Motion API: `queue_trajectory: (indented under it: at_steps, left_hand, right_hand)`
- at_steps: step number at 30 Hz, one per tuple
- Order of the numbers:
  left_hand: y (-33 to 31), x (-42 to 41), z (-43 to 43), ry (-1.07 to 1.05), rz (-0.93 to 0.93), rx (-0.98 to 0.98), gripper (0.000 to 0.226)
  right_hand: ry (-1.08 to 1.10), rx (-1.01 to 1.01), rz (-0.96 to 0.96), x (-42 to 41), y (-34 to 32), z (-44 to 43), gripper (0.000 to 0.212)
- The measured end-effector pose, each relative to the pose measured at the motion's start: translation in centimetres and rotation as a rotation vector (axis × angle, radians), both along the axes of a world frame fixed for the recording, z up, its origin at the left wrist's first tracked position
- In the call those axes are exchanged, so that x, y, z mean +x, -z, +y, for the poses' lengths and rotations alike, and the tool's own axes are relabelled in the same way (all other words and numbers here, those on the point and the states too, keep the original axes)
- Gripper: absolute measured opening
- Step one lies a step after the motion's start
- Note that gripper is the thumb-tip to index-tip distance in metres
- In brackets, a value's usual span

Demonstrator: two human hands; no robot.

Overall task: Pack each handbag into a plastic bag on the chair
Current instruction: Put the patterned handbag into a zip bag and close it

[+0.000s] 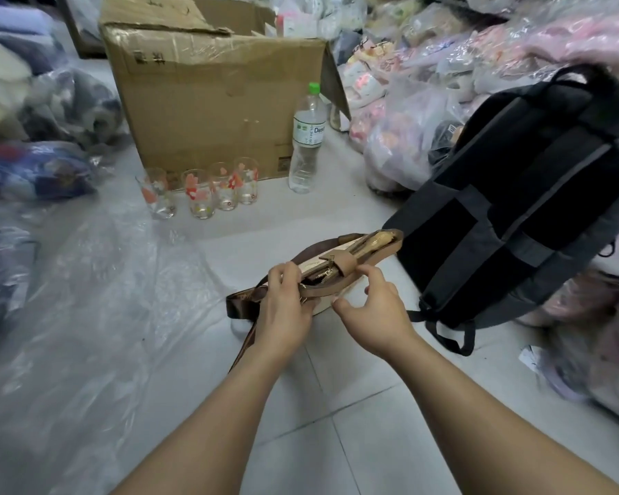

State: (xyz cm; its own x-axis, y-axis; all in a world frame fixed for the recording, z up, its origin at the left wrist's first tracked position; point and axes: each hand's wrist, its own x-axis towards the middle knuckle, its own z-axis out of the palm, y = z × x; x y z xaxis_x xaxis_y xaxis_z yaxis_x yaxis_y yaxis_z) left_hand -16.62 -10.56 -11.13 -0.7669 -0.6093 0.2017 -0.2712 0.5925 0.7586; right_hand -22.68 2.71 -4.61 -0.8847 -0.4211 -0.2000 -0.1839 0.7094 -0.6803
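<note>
Holding the handbag above the tiled floor, both hands sit at its near end. The left hand curls its fingers over the top edge by the zip, clamped on the bag. The right hand has its thumb low on the cream side and its fingers bent over the top by the tan tab, spread from one another yet closed round the bag. The bag's long axis runs from the hands away to the far right, its far end pointing toward the black backpack. The brown strap hangs off the left end. Clear plastic lies spread on the floor to the left, so the left hand is nearer it; no chair shows. By my judgement the bag must swing leftward, narrow end first, to meet an opening in the plastic, which I cannot make out
</note>
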Motion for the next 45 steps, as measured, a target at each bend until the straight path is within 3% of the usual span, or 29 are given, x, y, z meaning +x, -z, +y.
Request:
queue_trajectory:
  at_steps: [6, 11, 16, 20, 24, 30, 37, 45]
  left_hand:
    - [-6.3, 0.6, -0.2, -0.112, 0.088, 0.04, 0.04]
    - [-14.6, -0.5, 3.5, 0.098, 0.262, 0.101, 0.049]
    - [-22.9, -0.9, 9.6, 0.317, 0.492, 0.185, 0.049]
    - [-28.4, 0.2, 15.8, 0.5, 0.643, 0.225, 0.053]
    - [-32.6, 1.3, 22.8, 0.538, 0.774, 0.28, 0.056]
    - [-37.1, 3.3, 33.8, 0.657, 0.757, 0.442, 0.05]
    - [-37.6, 5.3, 47.7, 0.751, 0.696, 0.422, 0.048]
    - [-28.8, 7.8, 59.4, 0.864, 0.545, 0.385, 0.053]
  right_hand:
    - [0.145, -0.071, -0.03, -0.4, -1.7, 3.4, 0.089]
    - [0.173, -0.344, 0.128, 0.4, -5.5, 6.9, 0.125]
    - [0.521, -0.579, 0.289, -0.3, -14.4, 14.3, 0.143]
    - [0.632, -0.623, 0.403, 1.6, -20.6, 22.4, 0.148]
    - [0.713, -0.655, 0.575, 5.3, -25.2, 28.5, 0.132]
    - [0.921, -0.601, 0.845, 11.8, -31.5, 38.3, 0.119]
    - [1.121, -0.497, 0.948, 18.3, -32.0, 49.9, 0.126]
    - [1.276, -0.423, 0.862, 22.5, -23.0, 60.4, 0.138]
